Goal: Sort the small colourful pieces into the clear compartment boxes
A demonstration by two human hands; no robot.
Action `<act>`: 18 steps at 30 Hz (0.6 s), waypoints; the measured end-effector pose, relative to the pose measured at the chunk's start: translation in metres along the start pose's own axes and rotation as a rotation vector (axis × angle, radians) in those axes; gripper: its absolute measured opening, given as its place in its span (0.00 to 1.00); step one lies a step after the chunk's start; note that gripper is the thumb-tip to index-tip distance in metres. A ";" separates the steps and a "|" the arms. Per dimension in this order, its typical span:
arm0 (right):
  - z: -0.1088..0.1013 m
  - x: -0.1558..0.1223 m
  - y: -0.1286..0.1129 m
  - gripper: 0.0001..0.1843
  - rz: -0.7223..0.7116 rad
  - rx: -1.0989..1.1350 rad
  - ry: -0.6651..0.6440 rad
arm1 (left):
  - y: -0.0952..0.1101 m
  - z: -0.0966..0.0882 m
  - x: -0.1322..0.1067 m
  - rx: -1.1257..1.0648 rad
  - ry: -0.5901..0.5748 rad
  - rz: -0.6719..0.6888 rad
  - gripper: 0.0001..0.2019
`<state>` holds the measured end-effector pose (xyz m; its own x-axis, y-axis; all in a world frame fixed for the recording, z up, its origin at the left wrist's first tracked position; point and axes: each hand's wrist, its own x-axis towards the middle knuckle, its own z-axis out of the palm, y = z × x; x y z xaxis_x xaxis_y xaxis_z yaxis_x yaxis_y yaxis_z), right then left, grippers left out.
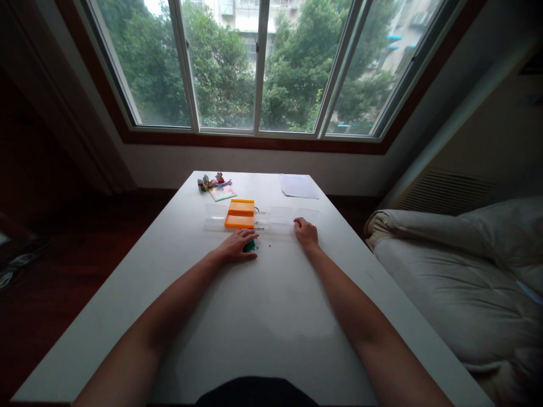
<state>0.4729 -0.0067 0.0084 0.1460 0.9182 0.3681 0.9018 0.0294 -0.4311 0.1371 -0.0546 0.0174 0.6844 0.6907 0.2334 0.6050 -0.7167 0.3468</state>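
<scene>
My left hand rests on the table with its fingers apart, curved around a small heap of green and blue beads. Part of the heap is hidden by the hand. A single red bead lies a little to the right of it. Just beyond my left hand is an orange case. My right hand is at the near right side of some clear plastic boxes, its fingers curled together. Whatever those fingers hold, if anything, is too small or hidden to make out.
The white table reaches toward a window. Small toy figures stand at its far left beside a coloured card. White paper sheets lie at the far right. A pale sofa flanks the table's right side.
</scene>
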 end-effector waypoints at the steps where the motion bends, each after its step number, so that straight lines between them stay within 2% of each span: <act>1: 0.000 -0.001 -0.001 0.16 -0.011 0.013 0.000 | 0.001 0.003 0.002 0.009 0.013 -0.008 0.36; 6: 0.004 -0.005 -0.009 0.15 -0.087 0.020 0.004 | 0.005 0.013 0.010 0.028 0.038 -0.037 0.32; 14: 0.005 -0.011 -0.017 0.15 -0.087 -0.025 0.043 | 0.014 0.017 0.017 0.021 0.010 -0.017 0.33; 18: 0.003 -0.014 -0.019 0.16 -0.136 -0.014 0.108 | 0.026 0.020 0.019 0.029 -0.042 0.099 0.31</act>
<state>0.4524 -0.0187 0.0094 0.0647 0.8586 0.5085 0.9217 0.1439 -0.3603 0.1741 -0.0615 0.0129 0.7571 0.6126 0.2269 0.5451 -0.7839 0.2973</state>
